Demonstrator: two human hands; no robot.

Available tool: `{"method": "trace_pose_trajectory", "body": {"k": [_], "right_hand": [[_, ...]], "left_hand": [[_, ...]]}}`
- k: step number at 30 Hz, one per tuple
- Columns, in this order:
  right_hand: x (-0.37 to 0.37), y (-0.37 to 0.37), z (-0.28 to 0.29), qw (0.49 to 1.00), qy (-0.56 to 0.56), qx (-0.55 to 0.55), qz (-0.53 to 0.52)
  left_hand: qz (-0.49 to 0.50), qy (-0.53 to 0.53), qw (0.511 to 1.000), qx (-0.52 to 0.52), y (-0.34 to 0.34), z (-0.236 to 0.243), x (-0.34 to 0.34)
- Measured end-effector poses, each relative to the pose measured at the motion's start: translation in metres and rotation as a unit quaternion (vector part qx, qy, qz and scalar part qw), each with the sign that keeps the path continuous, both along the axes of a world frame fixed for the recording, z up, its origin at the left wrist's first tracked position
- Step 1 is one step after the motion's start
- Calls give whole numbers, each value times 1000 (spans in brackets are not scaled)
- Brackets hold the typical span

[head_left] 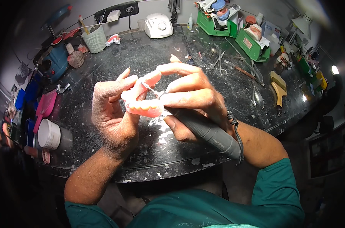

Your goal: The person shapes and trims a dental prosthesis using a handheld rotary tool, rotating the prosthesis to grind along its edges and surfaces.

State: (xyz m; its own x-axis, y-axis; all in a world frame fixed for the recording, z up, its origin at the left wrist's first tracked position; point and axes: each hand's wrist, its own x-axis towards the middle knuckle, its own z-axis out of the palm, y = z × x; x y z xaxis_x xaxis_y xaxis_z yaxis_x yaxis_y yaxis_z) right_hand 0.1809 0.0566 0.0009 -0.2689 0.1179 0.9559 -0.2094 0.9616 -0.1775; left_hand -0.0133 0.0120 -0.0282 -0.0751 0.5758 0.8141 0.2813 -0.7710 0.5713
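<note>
A pink denture (144, 108) with a row of yellowish teeth is held above the middle of the dark bench. My left hand (113, 104), dusted with pale powder, pinches it at its left side between thumb and fingers. In my right hand (197, 89) is a black rotary handpiece (206, 131), gripped much like a pen, its cord running back past the wrist. The thin metal bur (149, 88) points up and left at the inner side of the denture; whether it touches I cannot tell. My right index finger reaches over to the denture's far edge.
A white control box (158, 26) stands at the back beside a pale cup of tools (93, 40). Green bins (252, 46) fill the back right. Scissors (220, 62), a knife (244, 71) and a brush (279, 89) lie rightward. A white tub (49, 134) and pink dustpan (46, 105) are left.
</note>
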Motion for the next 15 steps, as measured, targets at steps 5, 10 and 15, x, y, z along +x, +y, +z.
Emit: {"method": "trace_pose_trajectory", "body": {"k": [5, 10, 15], "right_hand": [[3, 1, 1, 1000, -23, 13, -17], [-4, 1, -4, 1000, 16, 9, -17], [-3, 0, -4, 1000, 13, 4, -20]], "left_hand": [[2, 9, 1000, 10, 0, 0, -1], [-20, -48, 999, 7, -3, 8, 8], [-23, -51, 998, 6, -2, 6, 8]]}}
